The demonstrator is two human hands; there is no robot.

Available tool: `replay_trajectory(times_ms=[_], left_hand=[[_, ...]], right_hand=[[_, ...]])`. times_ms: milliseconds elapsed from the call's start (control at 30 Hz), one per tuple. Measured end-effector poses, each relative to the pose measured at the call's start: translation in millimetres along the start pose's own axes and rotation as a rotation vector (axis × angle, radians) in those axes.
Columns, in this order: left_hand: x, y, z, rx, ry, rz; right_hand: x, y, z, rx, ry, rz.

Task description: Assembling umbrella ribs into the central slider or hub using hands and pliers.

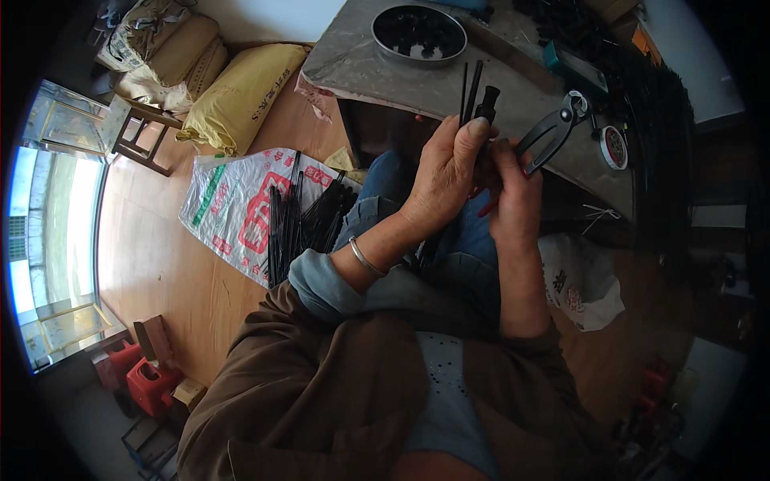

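My left hand point(441, 168) is closed around thin black rods point(474, 90), whose ends stick up past the fingers. A black cylindrical piece point(488, 102) with a narrower tip stands beside them, under my left thumb. Close against it, my right hand point(517, 192) grips a pair of pincers point(552, 135). Their metal jaws point up and away to the right, over the table, and a bit of red shows below the fingers. Where the two hands meet, the fingertips are partly hidden.
On the grey table point(345, 60) are a round pan point(419, 34) of small black parts, a teal box point(576, 68) and a round tin point(613, 148). Many black rods point(301, 220) lie on a white sack point(228, 196) at my left. Beyond are a yellow sack point(241, 96) and a wooden stool point(140, 136).
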State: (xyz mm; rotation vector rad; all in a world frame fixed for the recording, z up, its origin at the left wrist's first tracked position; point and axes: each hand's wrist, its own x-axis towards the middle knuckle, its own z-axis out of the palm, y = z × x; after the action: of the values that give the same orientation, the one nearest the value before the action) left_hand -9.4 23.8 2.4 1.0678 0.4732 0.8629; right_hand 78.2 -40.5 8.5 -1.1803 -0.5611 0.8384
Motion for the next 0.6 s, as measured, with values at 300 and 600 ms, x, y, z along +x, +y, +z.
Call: replay_trajectory(times_ms=[300,600], left_hand=[[-1.4,-0.1,-0.5,-0.009,-0.010,0.009],[-0.9,0.9,2.0,0.003,-0.013,0.013]], right_hand=[[-0.4,-1.9,1.9,-0.017,0.011,-0.008],[-1.2,-1.8,1.4,-0.060,0.009,-0.017]])
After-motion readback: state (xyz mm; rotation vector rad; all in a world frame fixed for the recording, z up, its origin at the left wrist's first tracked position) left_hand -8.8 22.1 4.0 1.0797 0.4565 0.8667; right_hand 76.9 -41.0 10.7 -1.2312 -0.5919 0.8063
